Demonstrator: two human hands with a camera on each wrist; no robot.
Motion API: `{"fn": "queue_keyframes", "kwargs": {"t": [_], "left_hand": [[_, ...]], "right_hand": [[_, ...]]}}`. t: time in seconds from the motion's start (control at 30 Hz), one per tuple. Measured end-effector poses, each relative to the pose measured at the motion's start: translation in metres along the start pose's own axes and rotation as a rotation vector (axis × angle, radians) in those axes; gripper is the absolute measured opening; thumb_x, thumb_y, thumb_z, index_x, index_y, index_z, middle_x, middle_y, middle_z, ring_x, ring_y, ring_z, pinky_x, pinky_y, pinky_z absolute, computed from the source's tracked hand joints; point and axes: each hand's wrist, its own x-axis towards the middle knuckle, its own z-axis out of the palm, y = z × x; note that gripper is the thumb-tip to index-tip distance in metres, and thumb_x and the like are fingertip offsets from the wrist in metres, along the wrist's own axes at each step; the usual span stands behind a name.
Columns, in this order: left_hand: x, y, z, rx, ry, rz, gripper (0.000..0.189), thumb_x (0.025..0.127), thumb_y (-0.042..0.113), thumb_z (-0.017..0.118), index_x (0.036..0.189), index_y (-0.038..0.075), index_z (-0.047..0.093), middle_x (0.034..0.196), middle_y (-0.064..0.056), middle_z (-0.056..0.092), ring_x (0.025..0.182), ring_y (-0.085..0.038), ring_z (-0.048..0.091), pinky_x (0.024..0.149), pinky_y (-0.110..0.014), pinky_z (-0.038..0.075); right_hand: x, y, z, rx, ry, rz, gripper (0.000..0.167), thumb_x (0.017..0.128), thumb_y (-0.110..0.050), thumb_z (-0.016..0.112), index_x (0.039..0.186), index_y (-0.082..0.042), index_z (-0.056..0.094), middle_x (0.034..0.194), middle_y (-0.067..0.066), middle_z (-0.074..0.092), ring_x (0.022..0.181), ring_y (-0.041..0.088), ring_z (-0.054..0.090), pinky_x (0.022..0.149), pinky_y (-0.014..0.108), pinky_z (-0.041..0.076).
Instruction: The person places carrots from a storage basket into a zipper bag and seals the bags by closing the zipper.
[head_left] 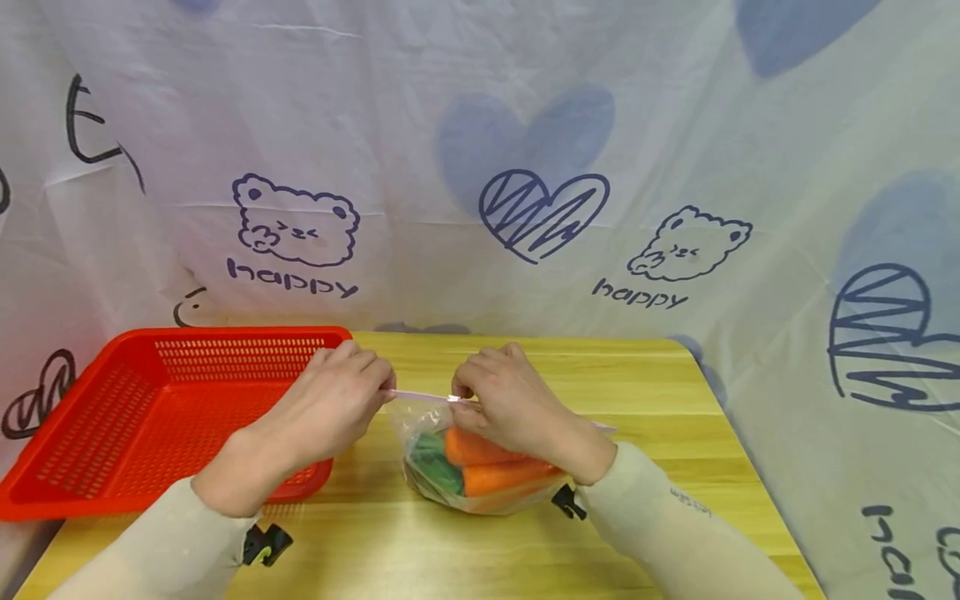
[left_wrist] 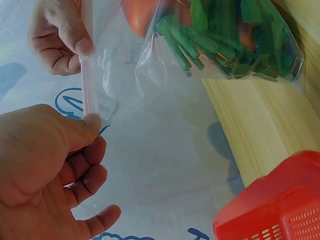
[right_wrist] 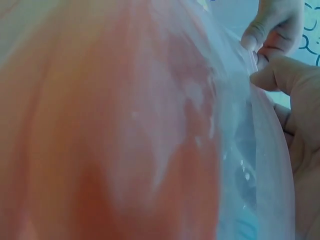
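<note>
A clear zip bag (head_left: 411, 419) with a pinkish top strip (left_wrist: 85, 85) sits in front of me on the table. Through its plastic show orange carrots (head_left: 498, 478) and a bunch of green leafy stalks (left_wrist: 200, 40). My left hand (head_left: 341, 396) pinches the left end of the strip between thumb and forefinger, its other fingers loosely bent. Close by along the same strip, my right hand (head_left: 517, 404) grips it with thumb and fingers, right at a small white slider (head_left: 453, 398). Orange carrots fill much of the right wrist view, blurred behind the plastic.
To the left stands a red plastic basket (head_left: 142, 333) with slotted walls, its right side partly behind my left forearm. The wooden table (head_left: 637, 375) ends at a printed cloth (head_left: 420, 208) that hangs behind and at the sides.
</note>
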Motion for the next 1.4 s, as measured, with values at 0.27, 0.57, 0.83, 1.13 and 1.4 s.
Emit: {"fn": "queue_keyframes", "kwargs": {"t": [0.27,0.57,0.83,1.13,1.4], "left_hand": [[-0.001,-0.006,0.000,0.004,-0.013,0.016,0.011,0.099,0.016,0.073,0.093,0.011,0.065,0.088,0.003,0.061,0.087,-0.021,0.047,0.076,-0.036,0.040],[-0.002,-0.011,0.002,-0.033,-0.015,0.026,0.009,0.101,0.014,0.070,0.096,0.009,0.064,0.090,0.001,0.060,0.089,-0.021,0.046,0.077,-0.035,0.040],[-0.001,-0.016,0.000,-0.028,0.002,0.044,0.008,0.101,0.013,0.070,0.096,0.008,0.065,0.091,0.000,0.062,0.089,-0.022,0.047,0.079,-0.036,0.040],[-0.001,-0.020,-0.002,-0.014,0.005,0.027,0.007,0.100,0.012,0.071,0.097,0.008,0.066,0.092,-0.001,0.064,0.091,-0.024,0.050,0.080,-0.040,0.045],[0.000,-0.022,-0.004,-0.002,0.008,0.023,0.006,0.100,0.011,0.071,0.098,0.008,0.066,0.094,-0.003,0.065,0.091,-0.025,0.052,0.078,-0.039,0.045]], "right_hand": [[-0.003,0.010,-0.010,0.033,-0.077,-0.011,0.012,0.091,-0.021,0.075,0.089,-0.015,0.066,0.084,-0.005,0.065,0.080,0.014,0.055,0.083,0.035,0.037],[-0.010,0.023,-0.019,0.062,-0.145,0.034,0.011,0.090,-0.018,0.076,0.090,-0.016,0.065,0.084,-0.008,0.062,0.081,0.013,0.056,0.087,0.035,0.038],[-0.019,0.035,-0.030,0.067,-0.153,0.068,0.014,0.091,-0.018,0.077,0.089,-0.017,0.063,0.082,-0.009,0.057,0.081,0.013,0.052,0.083,0.034,0.034],[-0.033,0.051,-0.040,0.057,-0.150,0.093,0.014,0.091,-0.019,0.078,0.090,-0.018,0.065,0.083,-0.010,0.060,0.081,0.012,0.051,0.084,0.034,0.033],[-0.044,0.062,-0.048,0.062,-0.127,0.102,0.014,0.092,-0.019,0.078,0.089,-0.019,0.064,0.083,-0.011,0.060,0.081,0.012,0.050,0.085,0.035,0.034]]}}
